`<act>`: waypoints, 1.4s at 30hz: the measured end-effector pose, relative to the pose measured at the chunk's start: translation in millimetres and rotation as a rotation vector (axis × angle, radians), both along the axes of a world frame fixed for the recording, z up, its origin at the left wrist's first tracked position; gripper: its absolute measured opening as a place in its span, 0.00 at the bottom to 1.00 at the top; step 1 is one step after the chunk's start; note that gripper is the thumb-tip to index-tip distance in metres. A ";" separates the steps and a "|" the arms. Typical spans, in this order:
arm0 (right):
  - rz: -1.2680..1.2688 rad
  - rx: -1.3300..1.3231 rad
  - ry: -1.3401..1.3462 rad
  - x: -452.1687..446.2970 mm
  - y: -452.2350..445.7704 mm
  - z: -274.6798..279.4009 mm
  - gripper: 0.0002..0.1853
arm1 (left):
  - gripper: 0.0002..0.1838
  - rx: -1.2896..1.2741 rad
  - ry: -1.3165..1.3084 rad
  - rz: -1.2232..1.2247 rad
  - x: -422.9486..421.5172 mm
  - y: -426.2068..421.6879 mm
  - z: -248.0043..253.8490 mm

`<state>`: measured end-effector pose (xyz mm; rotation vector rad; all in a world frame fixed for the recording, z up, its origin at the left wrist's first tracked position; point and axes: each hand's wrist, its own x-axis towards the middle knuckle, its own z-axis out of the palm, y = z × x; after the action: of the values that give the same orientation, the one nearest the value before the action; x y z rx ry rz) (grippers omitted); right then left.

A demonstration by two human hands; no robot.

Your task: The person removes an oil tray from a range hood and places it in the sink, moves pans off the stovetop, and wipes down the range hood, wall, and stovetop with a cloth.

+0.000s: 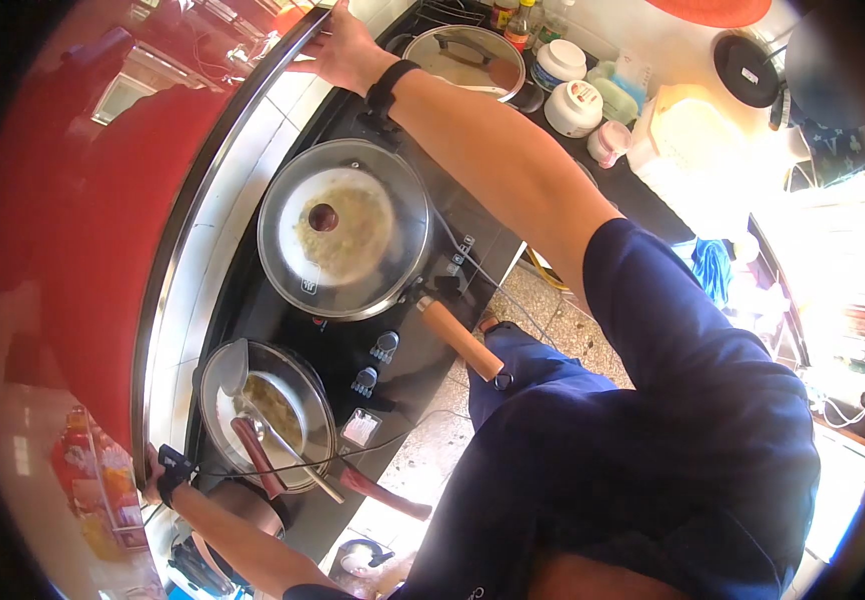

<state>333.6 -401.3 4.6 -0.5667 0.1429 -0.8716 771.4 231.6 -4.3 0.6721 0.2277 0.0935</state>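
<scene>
At the upper left, my right hand (343, 52) holds the top end of the dark metal rim (191, 190) of a glossy red panel (83, 240). My left hand (156, 476) grips that rim's lower end, its fingers partly hidden. Both wrists wear black bands. Between my arms, a frying pan (408, 300) with a wooden handle stands on the black stove (353, 350), covered by a glass lid (278, 235); pale food shows through it. Nearer my left hand is a second pan (328, 420) with a glass lid and a metal utensil across it.
A lidded pot (473, 60), bottles (521, 22) and white jars (573, 108) stand beyond my right arm. Below the pans are a dark pot (253, 510) and a metal bowl (363, 556). Thin cables cross the stove. Reflections show on the red panel.
</scene>
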 end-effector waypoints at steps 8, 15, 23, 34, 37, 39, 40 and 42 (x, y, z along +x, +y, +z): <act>-0.130 0.098 0.080 -25.4 20.1 15.1 0.32 | 0.50 -0.076 -0.085 -0.157 8.6 41.3 -13.7; -0.168 0.093 0.063 -71.2 43.0 14.8 0.34 | 0.52 -0.095 -0.136 -0.114 -58.4 46.0 7.5; -0.242 0.042 0.081 -164.1 84.3 25.8 0.39 | 0.55 -0.112 -0.072 -0.122 -154.8 35.6 34.1; -0.363 0.017 0.099 -307.6 164.8 40.5 0.40 | 0.52 -0.078 -0.149 -0.237 -289.0 59.5 61.7; -0.420 0.016 0.144 -349.9 188.6 43.0 0.39 | 0.50 -0.039 -0.162 -0.199 -339.3 55.1 70.5; -0.425 0.030 0.126 -381.3 199.6 38.6 0.38 | 0.50 -0.072 -0.137 -0.212 -366.6 61.0 71.3; -0.426 0.041 0.097 -398.9 203.5 35.1 0.38 | 0.50 -0.070 -0.150 -0.198 -375.6 70.5 67.3; -0.464 0.041 0.136 -428.3 219.8 35.7 0.36 | 0.50 -0.127 -0.194 -0.363 -398.1 85.5 57.5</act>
<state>-94.7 -181.5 40.2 -0.5633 0.4275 -1.2759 373.3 317.1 53.2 0.5647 -0.0763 -0.2020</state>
